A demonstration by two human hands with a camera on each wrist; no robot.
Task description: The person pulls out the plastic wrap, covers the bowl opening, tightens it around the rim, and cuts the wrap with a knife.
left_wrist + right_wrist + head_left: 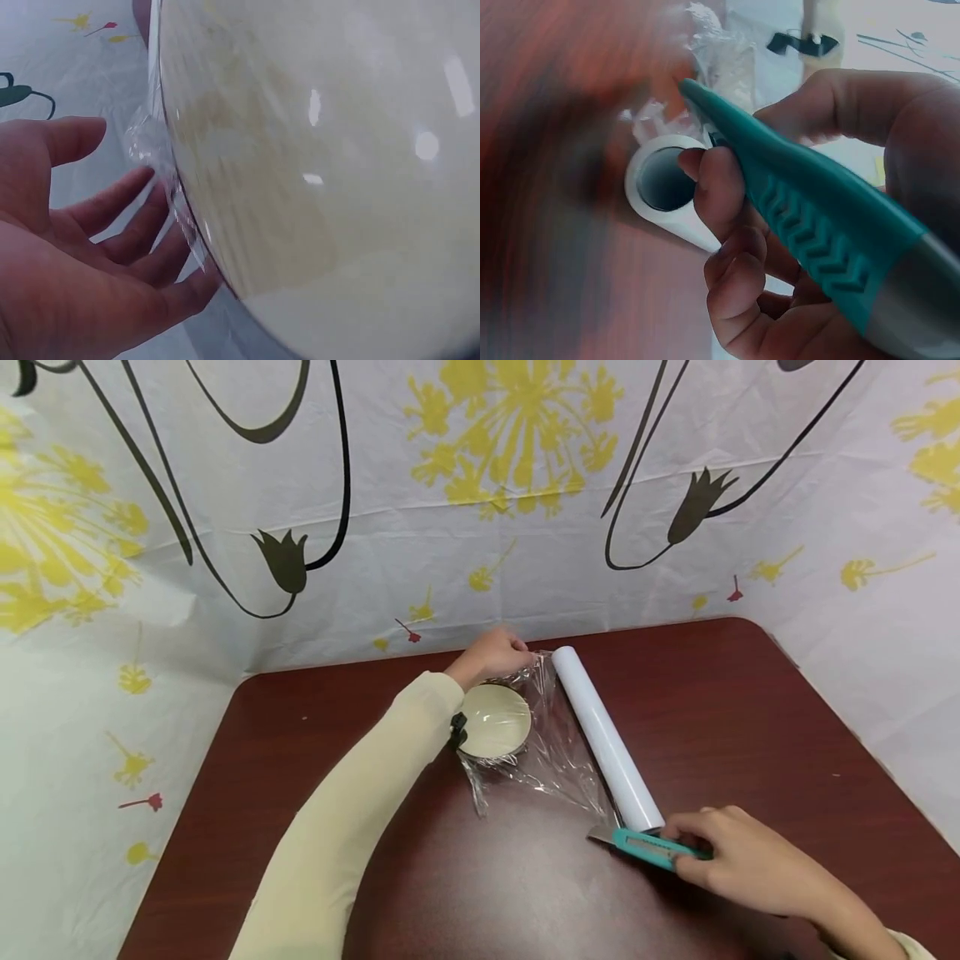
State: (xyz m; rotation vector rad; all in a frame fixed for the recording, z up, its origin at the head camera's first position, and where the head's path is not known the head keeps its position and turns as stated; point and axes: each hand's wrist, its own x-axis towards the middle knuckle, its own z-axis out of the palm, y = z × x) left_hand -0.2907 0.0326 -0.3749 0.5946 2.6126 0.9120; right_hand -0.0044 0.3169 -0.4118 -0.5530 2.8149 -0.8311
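A cream bowl (pixel 493 724) stands mid-table with clear cling film (pixel 558 756) stretched over its top. The film runs from the bowl to a long white roll (pixel 606 739) on its right. At the far side of the bowl is my left hand (pixel 495 656); in the left wrist view its fingers are loosely bent against the film bunched at the rim, thumb apart. My right hand (pixel 746 856) grips a teal utility knife (pixel 648 848), blade out and pointing left, by the roll's near end. The right wrist view shows the roll's hollow core (pixel 666 180) beside the fingers.
The dark red-brown table (pixel 757 718) has a rounded far right corner. White sheeting (pixel 450 568) with printed flowers hangs behind it and along both sides. A small black device (pixel 458 729) sits on the left wrist, beside the bowl.
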